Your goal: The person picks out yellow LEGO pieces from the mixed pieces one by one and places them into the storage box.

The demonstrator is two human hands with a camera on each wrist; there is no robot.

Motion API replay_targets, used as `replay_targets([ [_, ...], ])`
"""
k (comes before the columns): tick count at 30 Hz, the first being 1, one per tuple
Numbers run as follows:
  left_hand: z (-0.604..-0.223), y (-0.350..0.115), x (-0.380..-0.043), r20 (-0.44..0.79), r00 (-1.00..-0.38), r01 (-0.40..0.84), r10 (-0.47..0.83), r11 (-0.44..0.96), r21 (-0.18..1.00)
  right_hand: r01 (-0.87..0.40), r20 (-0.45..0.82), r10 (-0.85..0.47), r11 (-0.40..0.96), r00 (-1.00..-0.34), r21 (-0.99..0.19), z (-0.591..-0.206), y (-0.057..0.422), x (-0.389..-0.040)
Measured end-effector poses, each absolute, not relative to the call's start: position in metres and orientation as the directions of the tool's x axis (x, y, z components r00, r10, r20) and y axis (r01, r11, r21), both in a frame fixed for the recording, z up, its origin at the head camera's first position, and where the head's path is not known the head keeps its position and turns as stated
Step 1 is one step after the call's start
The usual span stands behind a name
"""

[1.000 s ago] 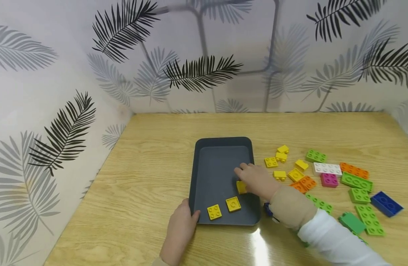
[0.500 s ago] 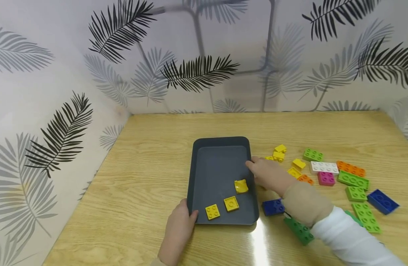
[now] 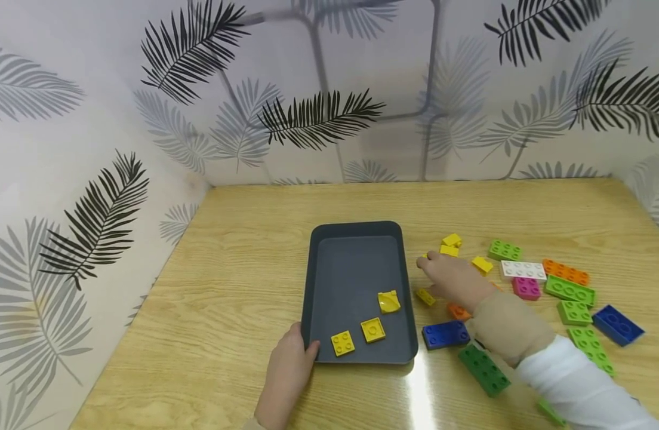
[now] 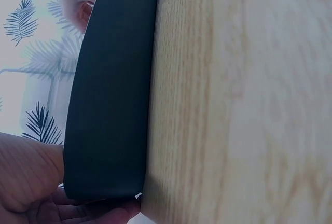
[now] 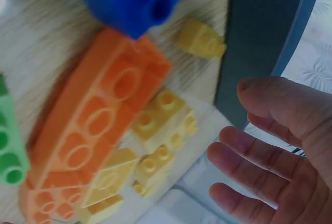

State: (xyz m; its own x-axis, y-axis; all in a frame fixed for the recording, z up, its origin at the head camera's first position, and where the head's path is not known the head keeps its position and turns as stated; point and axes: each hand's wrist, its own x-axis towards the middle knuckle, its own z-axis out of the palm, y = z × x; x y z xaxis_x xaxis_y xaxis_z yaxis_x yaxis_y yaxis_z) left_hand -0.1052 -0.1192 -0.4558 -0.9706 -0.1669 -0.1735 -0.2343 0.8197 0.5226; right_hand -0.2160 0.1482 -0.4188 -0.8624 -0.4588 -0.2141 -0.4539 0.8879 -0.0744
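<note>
My left hand grips the near left corner of a dark grey tray, thumb at the rim; in the left wrist view its fingers curl round that corner. Inside the tray lie a studded yellow brick, an upturned yellow brick and a glossy yellow piece. My right hand is above the table right of the tray, over loose bricks. The right wrist view shows its fingers spread and holding nothing. A small yellow brick lies beside the tray's right wall.
Several yellow bricks lie behind the right hand. Farther right are a white brick, a magenta brick and several lime bricks. A blue brick and a dark green brick lie near the right forearm.
My right hand has let go of the glossy yellow piece in the tray and moved right over the tray's wall. The small yellow brick now lies nearer the tray. My left hand stays put.
</note>
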Motion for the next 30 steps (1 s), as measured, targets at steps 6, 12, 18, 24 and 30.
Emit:
replay_targets([
  [6, -0.455, -0.119, -0.106, -0.19, -0.965, -0.254, -0.179, 0.817, 0.519, -0.425, -0.246, -0.435, 0.9, -0.866, -0.092, -0.421, 0.159, -0.218],
  [12, -0.456, -0.119, -0.106, -0.204, -0.961, -0.27, -0.189, 0.813, 0.517, -0.431, -0.226, -0.439, 0.898, -0.87, -0.084, -0.427, 0.171, -0.219],
  [18, -0.457, -0.119, -0.107, -0.196, -0.963, -0.263, -0.186, 0.814, 0.517, -0.453, -0.166, -0.463, 0.886, -0.871, -0.096, -0.436, 0.178, -0.219],
  [24, -0.458, -0.119, -0.106, -0.187, -0.964, -0.261, -0.191, 0.816, 0.516, -0.483, -0.116, -0.489, 0.873, -0.865, -0.073, -0.443, 0.179, -0.218],
  [30, -0.458, -0.118, -0.107, -0.195, -0.961, -0.271, -0.196, 0.813, 0.515, -0.491, -0.096, -0.491, 0.871, -0.866, -0.018, -0.448, 0.176, -0.22],
])
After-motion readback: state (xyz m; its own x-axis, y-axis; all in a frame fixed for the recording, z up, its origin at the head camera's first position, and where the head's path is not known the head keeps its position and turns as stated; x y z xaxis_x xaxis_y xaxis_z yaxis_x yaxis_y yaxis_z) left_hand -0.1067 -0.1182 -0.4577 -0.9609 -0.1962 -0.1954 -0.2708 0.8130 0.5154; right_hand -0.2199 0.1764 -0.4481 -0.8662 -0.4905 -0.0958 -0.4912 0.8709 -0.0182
